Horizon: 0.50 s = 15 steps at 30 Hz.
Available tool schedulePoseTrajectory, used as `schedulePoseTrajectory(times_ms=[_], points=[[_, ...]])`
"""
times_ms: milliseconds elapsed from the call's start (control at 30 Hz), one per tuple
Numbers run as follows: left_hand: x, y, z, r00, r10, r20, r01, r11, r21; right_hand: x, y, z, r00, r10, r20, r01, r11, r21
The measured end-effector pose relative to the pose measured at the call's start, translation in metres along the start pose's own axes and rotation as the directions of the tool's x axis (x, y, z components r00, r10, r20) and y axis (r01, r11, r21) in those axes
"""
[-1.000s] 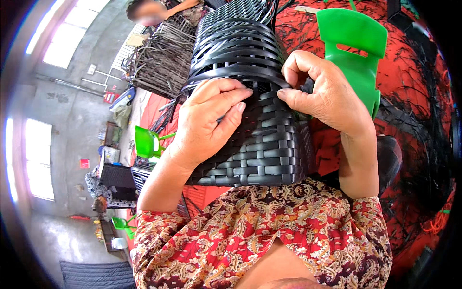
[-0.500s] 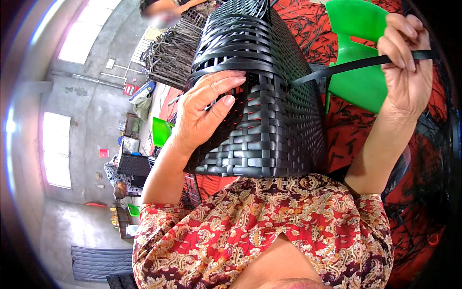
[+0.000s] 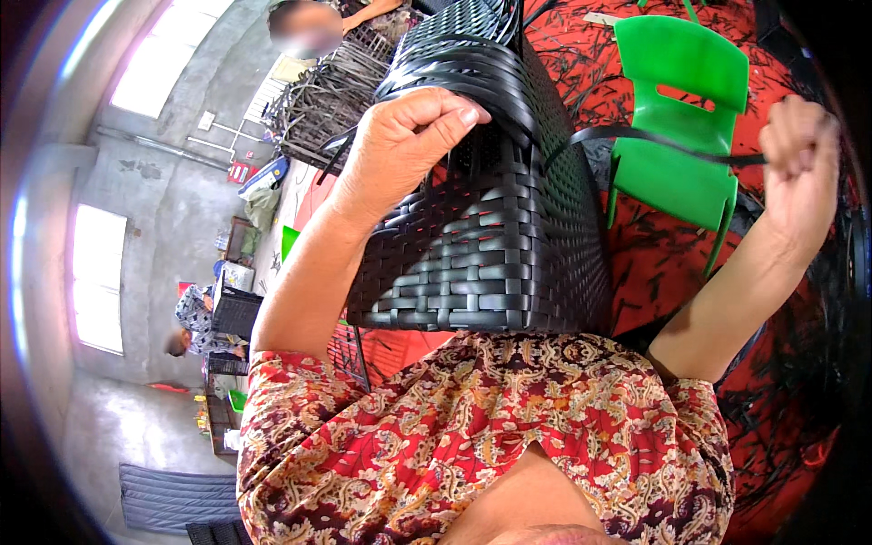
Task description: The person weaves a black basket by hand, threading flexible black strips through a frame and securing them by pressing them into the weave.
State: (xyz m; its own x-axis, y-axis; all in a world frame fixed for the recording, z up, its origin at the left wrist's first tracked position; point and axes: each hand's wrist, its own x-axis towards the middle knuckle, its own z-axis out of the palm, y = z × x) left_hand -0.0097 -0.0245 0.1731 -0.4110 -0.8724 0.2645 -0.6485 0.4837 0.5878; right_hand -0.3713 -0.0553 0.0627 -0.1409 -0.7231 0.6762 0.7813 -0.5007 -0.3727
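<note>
A large black woven basket-like piece [image 3: 486, 259] of flat glossy plastic strips stands upright in front of my chest. Its lower part is a tight checkered weave; higher up, loose horizontal bands [image 3: 468, 77] bunch together. My left hand [image 3: 409, 145] is closed at the bands' lower edge, thumb against bent fingers, apparently gripping them; part of its grip is hidden. Off to the right, my right hand [image 3: 799, 159], smeared by motion, is closed around the end of a long black strip [image 3: 649, 136]. That strip arches back to the piece's right corner.
A green plastic chair [image 3: 686, 118] stands at right on a red floor [image 3: 649, 291] strewn with black strip scraps. Behind the piece on the left lies a heap of dark strips [image 3: 331, 104]. One person [image 3: 195, 313] works at far left; another's arm [image 3: 371, 13] shows at the top.
My left hand has risen and curled, and the loose bands have bunched upward. My right hand has moved outward and down with the strip. More of the green chair shows.
</note>
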Motion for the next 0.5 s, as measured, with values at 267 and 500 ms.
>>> schedulePoseTrajectory(times_ms=[267,500], points=[[-0.005,-0.005,0.014,0.975,0.222,0.001,-0.218,0.958,0.184,-0.027,0.027,0.08,0.95,0.304,0.07,-0.197,0.759,-0.621],[0.003,0.003,0.021,0.995,-0.048,0.082,0.056,0.994,-0.092,-0.03,0.005,0.068,0.91,0.399,-0.114,-0.369,0.654,-0.66]])
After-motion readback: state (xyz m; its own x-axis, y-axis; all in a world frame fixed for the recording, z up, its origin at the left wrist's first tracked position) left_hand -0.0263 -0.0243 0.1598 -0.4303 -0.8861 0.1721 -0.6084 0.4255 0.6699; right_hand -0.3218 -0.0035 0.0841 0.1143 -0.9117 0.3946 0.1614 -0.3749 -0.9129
